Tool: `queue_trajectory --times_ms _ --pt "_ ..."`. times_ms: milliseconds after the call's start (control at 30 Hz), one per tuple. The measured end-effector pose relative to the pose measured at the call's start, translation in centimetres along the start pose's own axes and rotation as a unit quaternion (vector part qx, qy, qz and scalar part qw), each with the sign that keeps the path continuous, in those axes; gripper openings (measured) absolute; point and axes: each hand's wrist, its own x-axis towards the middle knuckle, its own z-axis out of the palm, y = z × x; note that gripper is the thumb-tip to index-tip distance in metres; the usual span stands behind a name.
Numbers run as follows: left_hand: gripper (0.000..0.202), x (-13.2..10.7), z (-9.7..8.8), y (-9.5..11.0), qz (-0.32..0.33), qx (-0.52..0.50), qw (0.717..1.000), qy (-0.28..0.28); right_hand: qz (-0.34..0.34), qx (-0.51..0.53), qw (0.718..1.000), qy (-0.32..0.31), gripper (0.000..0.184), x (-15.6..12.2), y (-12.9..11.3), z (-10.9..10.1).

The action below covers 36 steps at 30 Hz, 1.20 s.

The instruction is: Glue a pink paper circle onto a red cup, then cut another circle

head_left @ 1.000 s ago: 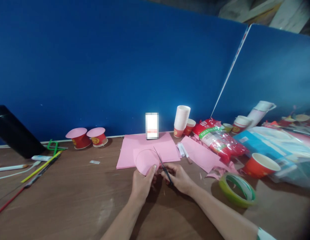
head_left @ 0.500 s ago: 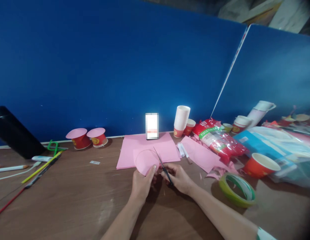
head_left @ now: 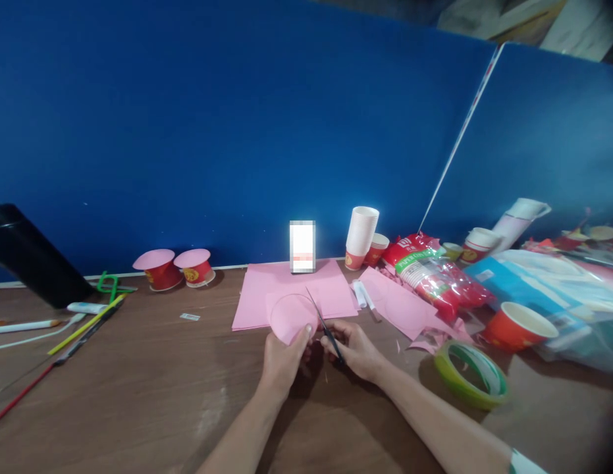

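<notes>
My left hand (head_left: 285, 359) pinches a piece of pink paper (head_left: 289, 319) by its near edge, thumb on top. A round outline is drawn on this paper, and its lower side looks cut along the curve. My right hand (head_left: 355, 349) is closed on a pair of scissors (head_left: 330, 336) with dark handles. Their blades point up and away along the right side of the paper. Behind the held piece lies a stack of pink sheets (head_left: 247, 309). My fingers partly hide the paper's near right edge.
Two red paper cups (head_left: 160, 276) with pink discs stand at the left. A phone-like screen (head_left: 303, 247) is propped behind the sheets. Stacked cups (head_left: 363, 237), a red plastic package (head_left: 429, 270), pink scraps (head_left: 399, 306), a tape roll (head_left: 442, 368) and an orange-red cup (head_left: 506, 332) are on the right.
The whole view has shifted slightly. Both hands keep nearly the same pose, with the paper in the left and the scissors in the right.
</notes>
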Motion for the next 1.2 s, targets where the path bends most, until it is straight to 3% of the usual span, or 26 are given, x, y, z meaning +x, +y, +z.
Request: queue_trajectory --times_ms 1200 --pt "0.031 -0.22 0.03 0.31 0.003 0.011 1.000 0.006 0.008 0.004 1.000 0.007 0.034 -0.03 0.21 -0.05"
